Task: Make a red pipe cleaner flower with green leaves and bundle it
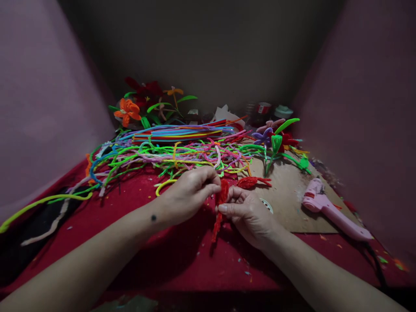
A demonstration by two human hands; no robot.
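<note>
Between my hands is a red pipe-cleaner petal point(223, 193), upright, with a twisted stem hanging down below. My right hand point(248, 212) pinches it between thumb and fingers near its lower part. My left hand point(196, 188) is closed too, its thumb and fingertips at the petal's upper left edge; whatever lies inside the curled fingers is hidden. A second red petal point(248, 182) with two loose ends lies just behind my right hand, on the edge of the cardboard point(292, 203).
Loose coloured pipe cleaners point(182, 156) spread across the red cloth point(156, 260), behind my hands. A pink glue gun point(334, 212) rests at the right, partly on the cardboard. Pipe-cleaner flowers point(127, 112) stand at the back left; more flower pieces point(276, 141) lie at right.
</note>
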